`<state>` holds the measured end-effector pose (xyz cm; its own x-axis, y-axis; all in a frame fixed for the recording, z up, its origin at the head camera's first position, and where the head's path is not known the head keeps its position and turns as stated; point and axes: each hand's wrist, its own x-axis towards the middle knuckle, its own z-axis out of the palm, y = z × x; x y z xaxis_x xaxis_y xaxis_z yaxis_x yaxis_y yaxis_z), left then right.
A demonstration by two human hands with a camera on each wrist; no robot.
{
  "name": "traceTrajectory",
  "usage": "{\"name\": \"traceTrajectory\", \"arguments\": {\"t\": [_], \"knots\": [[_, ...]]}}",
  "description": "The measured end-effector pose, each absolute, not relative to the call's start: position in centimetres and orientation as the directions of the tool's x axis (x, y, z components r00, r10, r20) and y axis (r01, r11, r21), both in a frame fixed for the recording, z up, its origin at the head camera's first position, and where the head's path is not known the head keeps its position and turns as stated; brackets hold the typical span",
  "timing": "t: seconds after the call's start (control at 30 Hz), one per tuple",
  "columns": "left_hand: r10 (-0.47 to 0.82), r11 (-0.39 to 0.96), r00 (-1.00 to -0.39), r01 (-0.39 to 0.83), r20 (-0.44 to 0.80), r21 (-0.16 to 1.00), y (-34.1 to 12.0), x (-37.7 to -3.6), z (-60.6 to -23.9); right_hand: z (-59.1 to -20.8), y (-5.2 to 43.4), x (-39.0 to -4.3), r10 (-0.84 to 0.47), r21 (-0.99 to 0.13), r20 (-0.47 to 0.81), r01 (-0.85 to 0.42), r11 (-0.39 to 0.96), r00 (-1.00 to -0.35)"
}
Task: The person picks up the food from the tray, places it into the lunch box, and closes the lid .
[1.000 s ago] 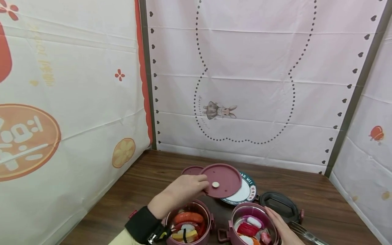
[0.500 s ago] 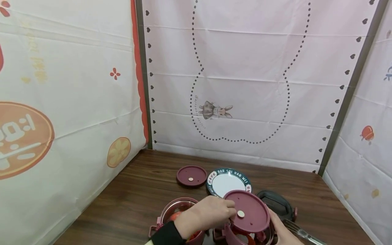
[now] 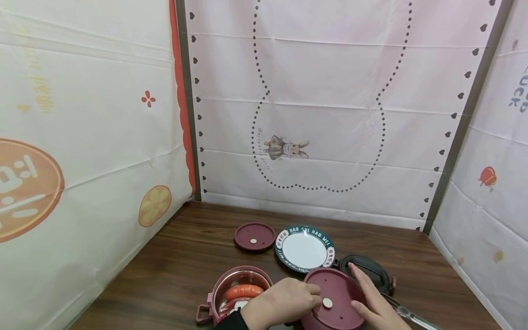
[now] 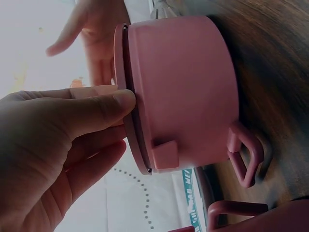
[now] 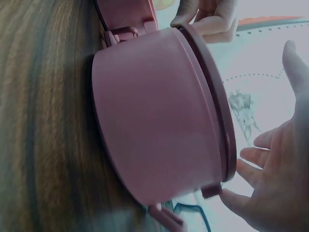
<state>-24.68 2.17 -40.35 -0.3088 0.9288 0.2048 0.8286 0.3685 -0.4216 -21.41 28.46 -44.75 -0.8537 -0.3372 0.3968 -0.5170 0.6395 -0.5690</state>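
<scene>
A dark pink lid (image 3: 338, 293) lies over the mouth of the right-hand pink lunch pot (image 4: 188, 92), with a thin gap along part of its rim. My left hand (image 3: 284, 302) pinches the lid's left edge between thumb and fingers. On the other side, my right hand (image 3: 379, 309) has its fingers spread beside the lid, the fingertips at or very near its rim (image 5: 224, 130). To the left stands a second pink pot (image 3: 218, 293), uncovered, with a red sausage-like piece (image 3: 243, 291) inside. My left hand covers part of that pot. What the lidded pot holds is hidden.
Behind the pots lie another dark pink lid (image 3: 255, 237) and a white plate with a green lettered rim (image 3: 284, 256). A black oval lid (image 3: 367, 272) and a metal fork (image 3: 408, 314) lie at the right. Printed cloth walls (image 3: 321, 114) border the wooden table (image 3: 165, 270).
My left hand has carried the lid from above the plate rightward and down onto the right-hand pot. My right hand has moved from the pot's side up beside the lid.
</scene>
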Motion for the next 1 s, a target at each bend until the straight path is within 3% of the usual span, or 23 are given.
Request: {"name": "traceTrajectory", "arguments": {"t": [0.1, 0.33, 0.5, 0.63, 0.73, 0.87, 1.0], "knots": [[0.93, 0.367, -0.312, 0.826, 0.196, -0.427, 2.2, -24.8, -40.6, -44.1, 27.5, -21.5, -0.296, -0.585, 0.316, -0.431, 0.687, -0.901], [0.93, 0.367, -0.31, 0.833, 0.2, -0.415, 2.1, -24.9, -40.8, -44.1, 26.2, -22.2, -0.298, -0.485, 0.262, -0.393, 0.782, -0.918], [0.907, 0.405, -0.352, 0.878, 0.23, -0.254, 2.1, -24.7, -40.5, -44.9, 26.1, -22.5, -0.305, -0.407, 0.294, -0.408, 0.817, -0.906], [0.829, 0.517, -0.475, 0.852, 0.294, -0.081, 3.3, -24.4, -40.8, -45.8, 26.4, -22.6, -0.342, -0.231, 0.457, -0.481, 0.846, -0.821], [0.735, 0.645, -0.606, 0.763, 0.304, -0.039, 5.4, -24.3, -41.9, -46.4, 26.5, -22.6, -0.358, -0.13, 0.542, -0.496, 0.859, -0.76], [0.59, 0.786, -0.767, 0.617, 0.253, 0.04, 7.6, -24.7, -44.0, -46.8, 26.2, -22.8, -0.348, -0.103, 0.53, -0.466, 0.879, -0.774], [0.514, 0.828, -0.826, 0.548, 0.231, 0.117, 8.1, -25.2, -45.3, -47.4, 26.0, -22.9, -0.334, -0.101, 0.531, -0.449, 0.888, -0.779]]}}
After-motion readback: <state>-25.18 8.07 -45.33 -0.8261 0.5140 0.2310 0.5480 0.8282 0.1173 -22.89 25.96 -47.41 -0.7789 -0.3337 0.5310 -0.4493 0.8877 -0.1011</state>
